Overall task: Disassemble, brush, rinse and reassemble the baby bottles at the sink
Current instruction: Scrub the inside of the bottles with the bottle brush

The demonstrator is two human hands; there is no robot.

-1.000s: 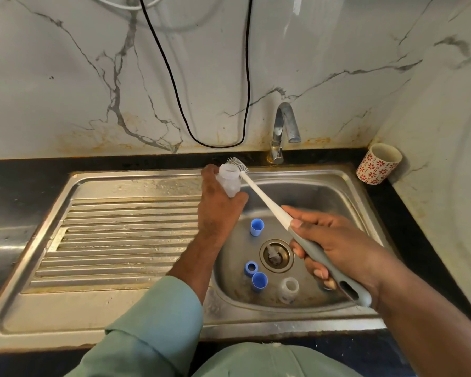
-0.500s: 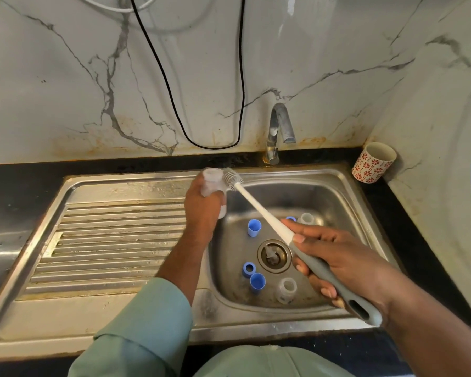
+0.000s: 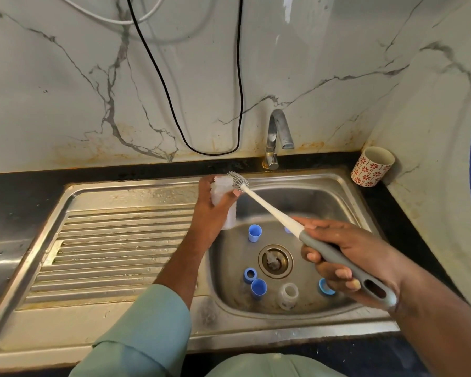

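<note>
My left hand (image 3: 211, 213) grips a clear baby bottle (image 3: 223, 197) over the left edge of the sink basin (image 3: 346, 197), its mouth pointing up and away. My right hand (image 3: 346, 254) holds the grey handle of a bottle brush (image 3: 272, 210); the bristle head sits at the bottle's mouth. On the basin floor lie blue caps (image 3: 254, 233), a blue ring (image 3: 250, 274), another blue cap (image 3: 259, 287), a clear part (image 3: 288, 295) and a blue ring (image 3: 324, 287) partly hidden under my right hand.
A steel tap (image 3: 276, 137) stands behind the basin, with no water visible. The ribbed drainboard (image 3: 114, 254) lies to the left. A red-patterned cup (image 3: 371, 166) sits on the black counter at the back right. A black cable (image 3: 191, 148) hangs on the marble wall.
The brush head stays at the bottle's mouth with small shifts. Both hands and the bottle have moved slightly as the camera view changed.
</note>
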